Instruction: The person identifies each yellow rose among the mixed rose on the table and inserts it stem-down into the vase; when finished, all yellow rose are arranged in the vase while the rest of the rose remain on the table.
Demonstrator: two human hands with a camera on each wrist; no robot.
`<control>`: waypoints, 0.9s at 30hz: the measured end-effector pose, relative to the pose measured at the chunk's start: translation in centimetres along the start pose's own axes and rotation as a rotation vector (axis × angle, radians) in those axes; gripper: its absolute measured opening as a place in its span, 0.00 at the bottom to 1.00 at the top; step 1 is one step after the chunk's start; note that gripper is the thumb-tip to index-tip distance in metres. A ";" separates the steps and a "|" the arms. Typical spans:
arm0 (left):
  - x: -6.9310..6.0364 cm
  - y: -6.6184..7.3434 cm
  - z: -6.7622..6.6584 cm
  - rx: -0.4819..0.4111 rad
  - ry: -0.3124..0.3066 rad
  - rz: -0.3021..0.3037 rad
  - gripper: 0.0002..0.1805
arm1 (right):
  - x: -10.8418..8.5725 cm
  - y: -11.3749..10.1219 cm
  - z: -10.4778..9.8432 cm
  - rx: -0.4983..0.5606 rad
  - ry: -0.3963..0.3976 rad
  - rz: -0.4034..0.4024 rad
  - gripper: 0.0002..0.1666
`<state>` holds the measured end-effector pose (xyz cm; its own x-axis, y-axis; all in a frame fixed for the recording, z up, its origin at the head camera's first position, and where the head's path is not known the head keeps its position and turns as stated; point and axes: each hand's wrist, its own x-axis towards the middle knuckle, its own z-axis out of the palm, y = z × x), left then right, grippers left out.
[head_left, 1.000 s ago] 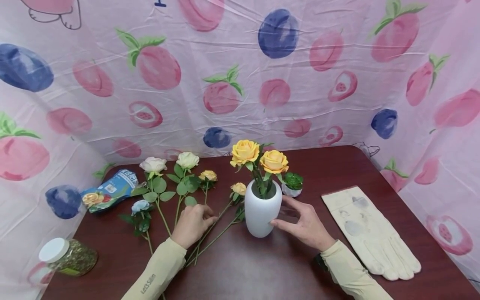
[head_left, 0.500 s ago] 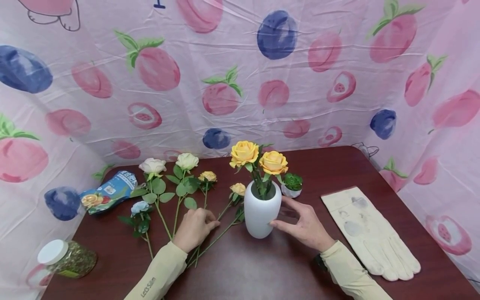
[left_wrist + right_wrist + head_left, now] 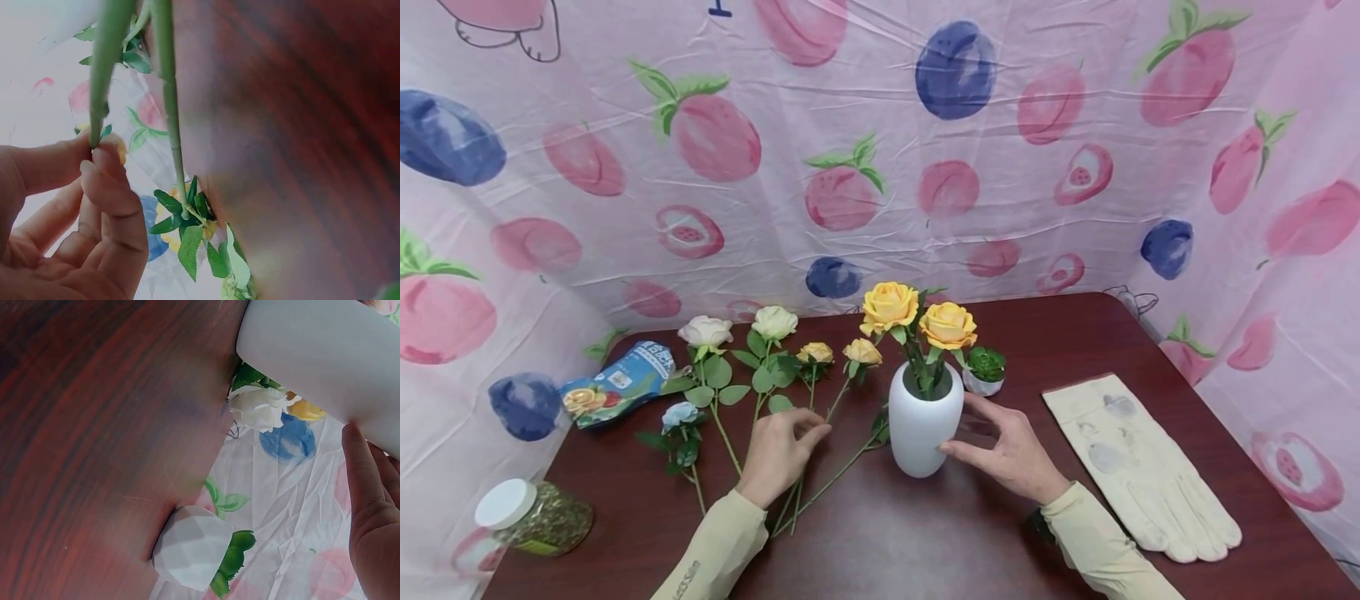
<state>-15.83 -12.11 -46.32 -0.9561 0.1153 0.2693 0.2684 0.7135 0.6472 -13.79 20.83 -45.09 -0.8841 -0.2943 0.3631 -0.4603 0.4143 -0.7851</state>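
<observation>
My left hand point(image 3: 781, 454) pinches the green stem point(image 3: 107, 69) of a small yellow rose point(image 3: 862, 352) between thumb and fingertips. The rose's stem slants up and right, past the hand. To the right stands a white vase point(image 3: 919, 437), upright, with two large yellow roses point(image 3: 948, 325) in it. My right hand point(image 3: 1011, 454) holds the vase's right side, thumb at the front and fingers going behind, partly hidden. Another leafy stem point(image 3: 842, 471) lies between left hand and vase. A second small yellow rose point(image 3: 816, 352) lies just left of the pinched one.
White roses point(image 3: 775, 322) and a blue rose point(image 3: 681, 415) lie at the left, near a blue packet point(image 3: 628, 383) and a lidded jar point(image 3: 538, 515). A small potted succulent point(image 3: 985, 367) stands behind the vase. Pale gloves point(image 3: 1138, 467) lie at the right.
The pinched yellow rose has shifted left and away from the vase, coming apart from the leafy stem beside it. My left hand has moved slightly left. The right hand and vase stay put.
</observation>
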 end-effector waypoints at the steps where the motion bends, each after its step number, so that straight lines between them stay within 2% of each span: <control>1: 0.0 0.0 -0.1 -0.011 0.008 -0.002 0.02 | 0.0 0.0 0.0 0.000 0.000 0.001 0.37; 14: 0.2 1.5 -1.5 -0.152 0.093 0.026 0.02 | 0.0 -0.1 0.0 0.000 -0.005 0.021 0.37; 18: 0.3 2.3 -2.1 -0.205 0.123 0.048 0.03 | -0.1 0.0 0.0 0.007 -0.001 0.010 0.36; 27: 0.7 4.5 -3.4 -0.345 0.139 0.030 0.06 | 0.0 0.0 0.1 0.018 0.002 -0.010 0.35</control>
<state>-14.91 -11.14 -40.81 -0.9286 0.0209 0.3705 0.3424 0.4332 0.8337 -13.79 20.74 -45.08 -0.8798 -0.2966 0.3714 -0.4672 0.3959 -0.7905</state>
